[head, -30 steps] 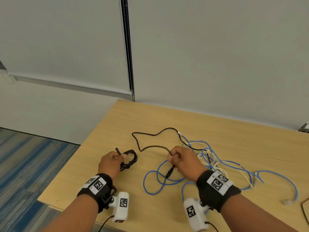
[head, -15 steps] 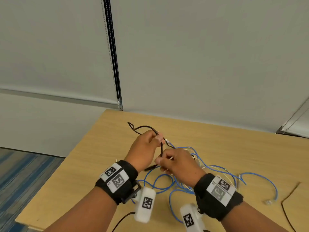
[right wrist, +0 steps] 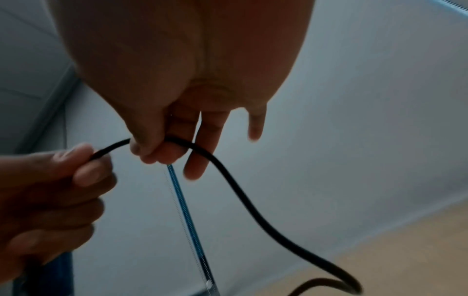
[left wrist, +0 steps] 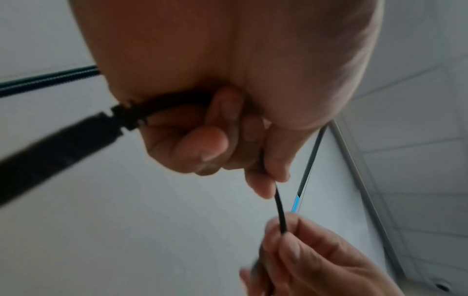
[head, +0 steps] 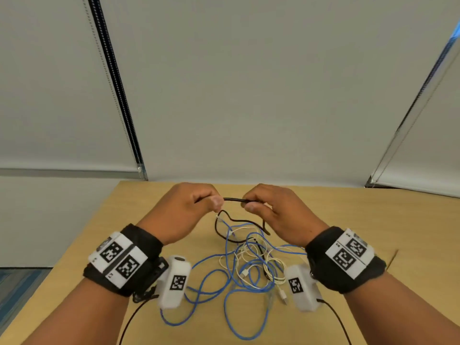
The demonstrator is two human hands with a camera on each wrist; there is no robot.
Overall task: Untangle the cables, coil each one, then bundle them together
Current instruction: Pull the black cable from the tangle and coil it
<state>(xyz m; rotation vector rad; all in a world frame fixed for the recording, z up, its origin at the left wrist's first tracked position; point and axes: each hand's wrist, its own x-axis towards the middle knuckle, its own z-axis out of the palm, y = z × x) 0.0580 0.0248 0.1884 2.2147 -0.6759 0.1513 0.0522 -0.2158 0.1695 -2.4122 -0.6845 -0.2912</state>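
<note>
Both hands are raised above the wooden table and hold one black cable between them. My left hand grips it in curled fingers, thumb against forefinger; its plug end juts from the fist in the left wrist view. My right hand pinches the cable between thumb and forefinger, and the rest hangs down in a loop to the table. A blue cable and a white cable lie tangled on the table below my wrists.
A grey wall with window blinds and a bead chain stands behind the table. The table's left edge drops to a blue striped carpet. A thin dark cable end lies at the right.
Both hands have lifted and moved apart, stretching a short length of black cable between them. The view has tilted up and the tangle now lies under my wrists.
</note>
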